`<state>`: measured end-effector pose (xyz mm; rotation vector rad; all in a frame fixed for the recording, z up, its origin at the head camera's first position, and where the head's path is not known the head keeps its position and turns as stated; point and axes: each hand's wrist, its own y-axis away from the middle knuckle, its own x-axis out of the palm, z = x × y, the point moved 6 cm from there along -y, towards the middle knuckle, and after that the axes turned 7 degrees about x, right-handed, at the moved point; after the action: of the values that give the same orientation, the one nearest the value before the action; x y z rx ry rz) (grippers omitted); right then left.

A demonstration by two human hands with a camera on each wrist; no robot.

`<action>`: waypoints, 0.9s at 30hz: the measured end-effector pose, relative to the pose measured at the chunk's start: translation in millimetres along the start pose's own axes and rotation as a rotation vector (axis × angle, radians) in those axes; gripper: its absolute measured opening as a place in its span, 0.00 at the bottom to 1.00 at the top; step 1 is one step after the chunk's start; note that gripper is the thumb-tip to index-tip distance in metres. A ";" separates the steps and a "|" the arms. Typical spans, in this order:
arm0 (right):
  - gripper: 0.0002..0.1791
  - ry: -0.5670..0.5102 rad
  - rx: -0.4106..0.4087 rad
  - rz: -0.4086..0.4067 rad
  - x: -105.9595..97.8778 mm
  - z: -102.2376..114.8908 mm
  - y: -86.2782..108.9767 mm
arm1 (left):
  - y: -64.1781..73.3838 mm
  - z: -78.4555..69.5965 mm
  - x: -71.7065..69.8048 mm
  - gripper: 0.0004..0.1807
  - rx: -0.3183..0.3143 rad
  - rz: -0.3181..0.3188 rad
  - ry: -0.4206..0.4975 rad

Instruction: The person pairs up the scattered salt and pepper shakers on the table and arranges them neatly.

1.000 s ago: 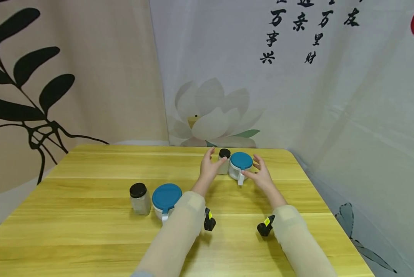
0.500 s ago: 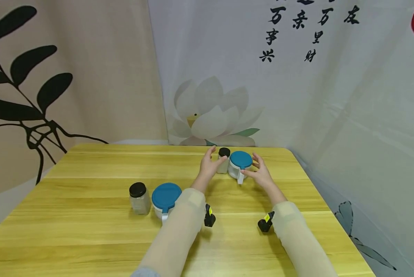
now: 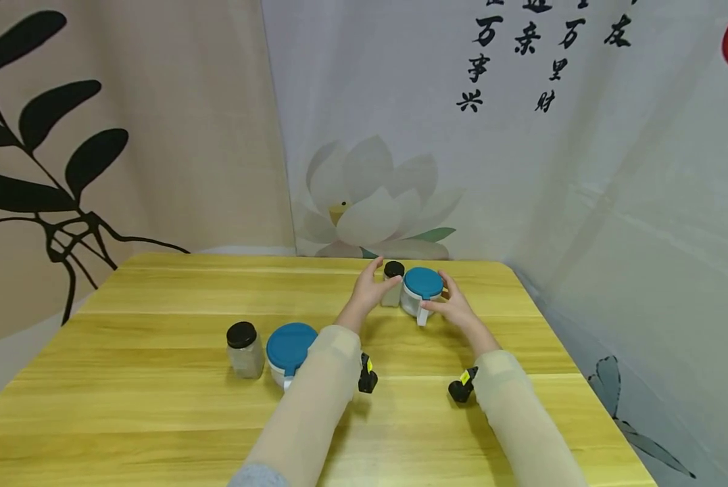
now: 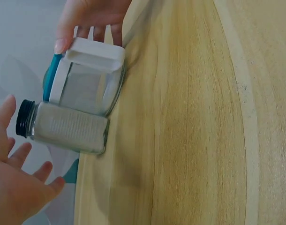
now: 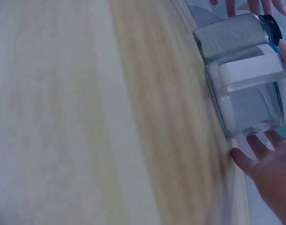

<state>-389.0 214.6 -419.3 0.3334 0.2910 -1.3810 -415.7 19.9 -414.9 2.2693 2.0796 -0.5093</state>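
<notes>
At the table's far edge, a square glass jar with a black lid (image 3: 391, 296) stands right beside a glass jar with a blue lid and white handle (image 3: 423, 281). My left hand (image 3: 366, 295) is at the left of the black-lidded jar, fingers spread; the left wrist view shows a gap between this hand (image 4: 18, 185) and the jar (image 4: 70, 127). My right hand (image 3: 456, 308) is around the right side of the blue-lidded jar, thumb by the handle. In the right wrist view, its extended fingertips (image 5: 255, 146) are against or very near the glass; contact is unclear.
Nearer on the left stand another black-lidded jar (image 3: 245, 352) and another blue-lidded jar (image 3: 290, 345), partly hidden by my left sleeve. The wooden table (image 3: 157, 406) ends close behind the far pair, with a printed curtain (image 3: 370, 81) beyond.
My right hand has moved slightly left, closer around the blue-lidded jar. My left hand has shifted a little to the right. The jars show no clear movement.
</notes>
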 end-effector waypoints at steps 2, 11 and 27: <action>0.50 0.001 0.005 0.007 1.4 1.4 1.2 | 0.3 0.9 1.3 0.38 -0.008 0.007 -0.008; 0.54 -0.057 0.029 0.057 -0.6 -7.7 -8.9 | -3.3 3.7 6.7 0.36 -0.011 0.034 -0.041; 0.54 -0.152 0.097 0.065 -0.1 -24.0 -19.8 | -6.2 3.4 10.1 0.35 -0.019 0.050 -0.043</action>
<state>-408.6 221.1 -442.4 0.3131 0.0875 -1.3509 -421.9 29.6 -419.4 2.2727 1.9935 -0.5284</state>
